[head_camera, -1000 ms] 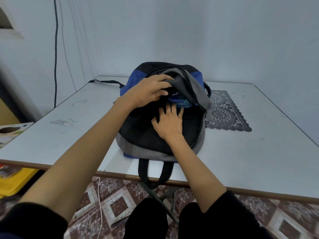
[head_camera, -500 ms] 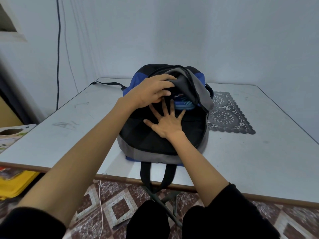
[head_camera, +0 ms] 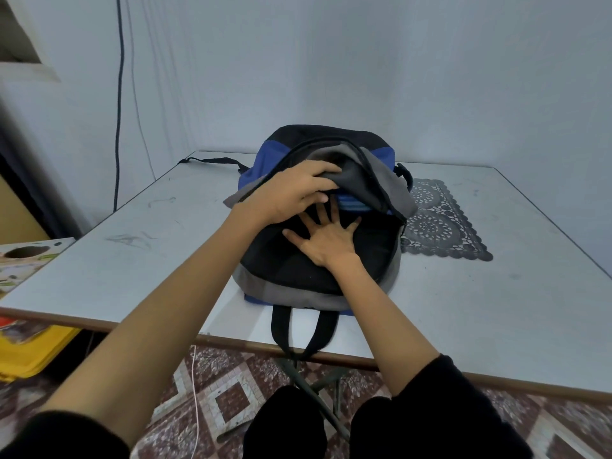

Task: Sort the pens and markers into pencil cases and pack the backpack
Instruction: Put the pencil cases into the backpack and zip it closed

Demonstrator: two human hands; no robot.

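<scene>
Nearly packed, we judge: our left hand (head_camera: 298,190) grips the flap (head_camera: 374,183) of the backpack (head_camera: 308,279), our right hand (head_camera: 328,241) lies flat and open beside a blue case (head_camera: 354,206) inside; zipping remains.

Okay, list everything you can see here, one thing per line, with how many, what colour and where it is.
backpack: one, black, grey and blue, lying mid-table, opening facing the person
blue item: one, striped blue, inside the backpack's opening, mostly hidden
lace mat: one, dark grey, on the table at the backpack's right
table: one, white top with a brown edge
cable: one, black, running down the wall at left
crate: one, yellow, low at far left, below the table edge
printed box: one, pale, left of the table
left hand: one, grips the backpack's grey flap
right hand: one, flat on the backpack's black panel, fingers spread
</scene>
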